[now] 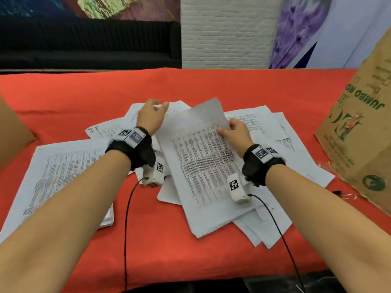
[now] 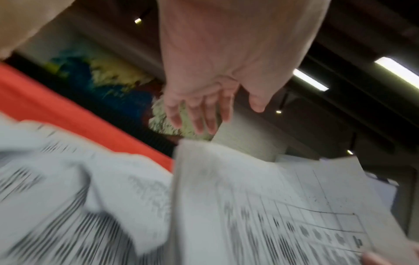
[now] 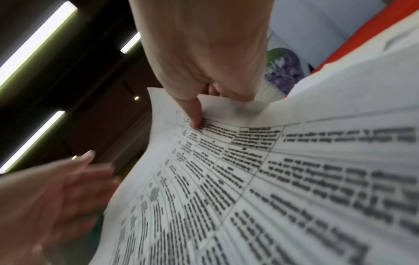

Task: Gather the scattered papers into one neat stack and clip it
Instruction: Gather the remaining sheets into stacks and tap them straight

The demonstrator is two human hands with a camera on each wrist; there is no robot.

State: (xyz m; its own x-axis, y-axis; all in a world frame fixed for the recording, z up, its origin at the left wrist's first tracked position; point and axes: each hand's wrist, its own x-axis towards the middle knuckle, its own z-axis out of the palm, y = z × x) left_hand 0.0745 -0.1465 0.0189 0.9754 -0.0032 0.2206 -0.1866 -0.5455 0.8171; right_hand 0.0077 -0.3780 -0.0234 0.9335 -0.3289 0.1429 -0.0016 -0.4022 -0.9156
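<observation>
Head view: right hand (image 1: 233,134) pinches a printed white paper sheet (image 1: 203,166), far end lifted off the scattered white papers (image 1: 275,132) on the red-covered bench (image 1: 190,85); left hand (image 1: 151,117) hovers beside it, fingers spread, empty. Partial stack (image 1: 63,172) lies left; black binder clip (image 1: 336,192) by the brown cardboard box (image 1: 364,127).

Left wrist: fingers (image 2: 199,114) straight, clear of paper.

Right wrist: thumb on top of the sheet.

Gathering step, likely; next, carry the sheet to the stack, square edges.

Office-like room: red-clothed table (image 1: 211,85), printed papers (image 1: 203,166), cardboard box (image 1: 359,144) right, wall murals (image 1: 296,28) top.
</observation>
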